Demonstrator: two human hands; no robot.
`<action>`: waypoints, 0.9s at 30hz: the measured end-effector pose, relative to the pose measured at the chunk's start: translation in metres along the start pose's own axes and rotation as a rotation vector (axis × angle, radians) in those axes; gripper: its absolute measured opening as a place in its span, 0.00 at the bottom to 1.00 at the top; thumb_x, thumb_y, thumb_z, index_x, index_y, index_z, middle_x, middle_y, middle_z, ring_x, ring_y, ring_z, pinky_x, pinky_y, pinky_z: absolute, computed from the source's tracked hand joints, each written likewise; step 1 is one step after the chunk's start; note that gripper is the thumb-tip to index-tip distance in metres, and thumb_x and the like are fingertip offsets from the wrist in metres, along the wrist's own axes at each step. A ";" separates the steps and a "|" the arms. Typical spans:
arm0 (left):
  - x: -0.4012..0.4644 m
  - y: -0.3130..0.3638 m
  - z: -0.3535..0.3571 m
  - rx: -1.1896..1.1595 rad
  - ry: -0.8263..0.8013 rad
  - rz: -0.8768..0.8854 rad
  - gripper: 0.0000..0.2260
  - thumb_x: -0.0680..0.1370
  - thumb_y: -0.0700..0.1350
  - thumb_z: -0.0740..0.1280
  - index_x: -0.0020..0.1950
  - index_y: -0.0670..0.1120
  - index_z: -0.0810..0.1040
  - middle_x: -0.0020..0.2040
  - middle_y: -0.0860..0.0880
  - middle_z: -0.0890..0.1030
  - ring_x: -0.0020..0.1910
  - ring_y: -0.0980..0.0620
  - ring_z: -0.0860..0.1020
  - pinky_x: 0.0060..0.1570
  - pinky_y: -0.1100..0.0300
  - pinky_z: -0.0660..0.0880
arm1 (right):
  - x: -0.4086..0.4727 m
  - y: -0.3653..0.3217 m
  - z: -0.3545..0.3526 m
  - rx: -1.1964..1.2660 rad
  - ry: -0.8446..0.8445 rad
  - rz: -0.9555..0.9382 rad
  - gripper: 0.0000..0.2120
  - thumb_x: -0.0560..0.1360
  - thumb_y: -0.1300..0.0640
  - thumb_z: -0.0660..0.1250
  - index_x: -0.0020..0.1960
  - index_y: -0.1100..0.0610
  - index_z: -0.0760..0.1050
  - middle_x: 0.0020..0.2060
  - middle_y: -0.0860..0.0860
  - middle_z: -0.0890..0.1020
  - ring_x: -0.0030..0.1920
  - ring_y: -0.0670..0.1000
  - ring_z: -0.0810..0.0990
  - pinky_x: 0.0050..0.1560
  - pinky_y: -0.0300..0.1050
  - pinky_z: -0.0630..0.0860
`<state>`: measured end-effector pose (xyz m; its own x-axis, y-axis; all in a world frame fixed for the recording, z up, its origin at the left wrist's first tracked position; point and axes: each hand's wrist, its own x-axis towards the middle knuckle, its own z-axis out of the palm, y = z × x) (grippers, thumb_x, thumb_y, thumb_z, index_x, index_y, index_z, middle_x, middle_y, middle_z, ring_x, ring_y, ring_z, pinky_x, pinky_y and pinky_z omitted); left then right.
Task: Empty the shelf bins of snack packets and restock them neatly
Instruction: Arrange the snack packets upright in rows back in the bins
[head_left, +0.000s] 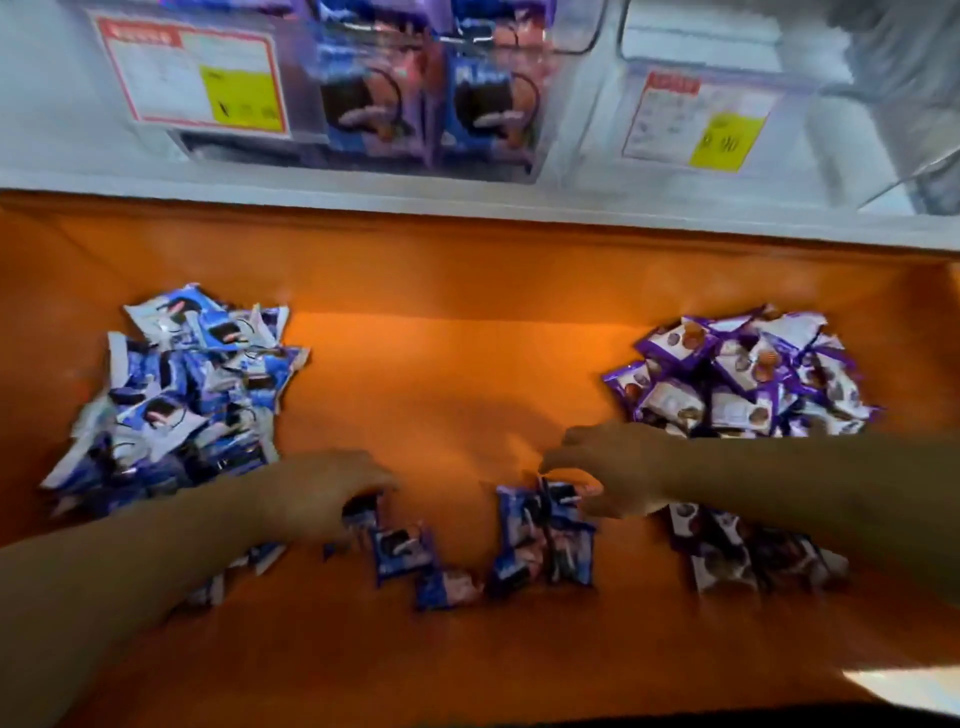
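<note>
Crinkly blue foil packets (540, 535) lying loose on the orange worktop (441, 374), looking light, slippery, crushable; best pinching by sealed edges. Left hand (322, 493) curling onto one packet (361, 512); right hand (613, 473) pinching another's top edge.

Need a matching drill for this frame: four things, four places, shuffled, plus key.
Things:
1. blue packet pile
2. purple packet pile
3. left hand
4. clear bin

Places:
A. on the shelf above the orange surface
B. far right on the orange surface
C. far left on the orange surface
D. on a loose blue packet, near centre

Pairs: 1-C, 2-B, 3-D, 4-A
</note>
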<state>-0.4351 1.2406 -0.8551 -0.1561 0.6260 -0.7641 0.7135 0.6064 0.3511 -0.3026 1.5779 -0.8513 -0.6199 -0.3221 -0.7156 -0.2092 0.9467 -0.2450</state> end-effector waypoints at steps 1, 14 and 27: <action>0.006 -0.002 0.005 0.006 -0.021 -0.006 0.34 0.80 0.53 0.72 0.82 0.57 0.59 0.79 0.54 0.63 0.78 0.52 0.64 0.64 0.67 0.62 | 0.005 0.003 0.009 0.005 -0.017 0.011 0.32 0.79 0.42 0.70 0.79 0.41 0.62 0.71 0.48 0.71 0.66 0.54 0.76 0.55 0.52 0.79; -0.002 -0.003 -0.015 -0.446 0.265 -0.191 0.22 0.71 0.52 0.82 0.58 0.54 0.75 0.51 0.54 0.82 0.48 0.56 0.80 0.48 0.55 0.80 | 0.002 0.007 -0.005 0.295 0.091 0.164 0.19 0.73 0.45 0.79 0.60 0.49 0.79 0.51 0.41 0.77 0.50 0.45 0.77 0.43 0.35 0.72; -0.167 0.109 -0.170 -1.331 0.845 0.151 0.14 0.74 0.46 0.79 0.58 0.45 0.83 0.55 0.39 0.85 0.53 0.46 0.84 0.59 0.40 0.81 | -0.128 -0.117 -0.209 0.920 0.784 -0.115 0.09 0.76 0.62 0.77 0.48 0.56 0.77 0.33 0.44 0.81 0.33 0.46 0.77 0.36 0.50 0.77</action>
<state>-0.4478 1.2855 -0.5974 -0.7855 0.5235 -0.3300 -0.2565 0.2099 0.9435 -0.3565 1.5090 -0.5944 -0.9891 -0.0138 -0.1469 0.1246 0.4547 -0.8819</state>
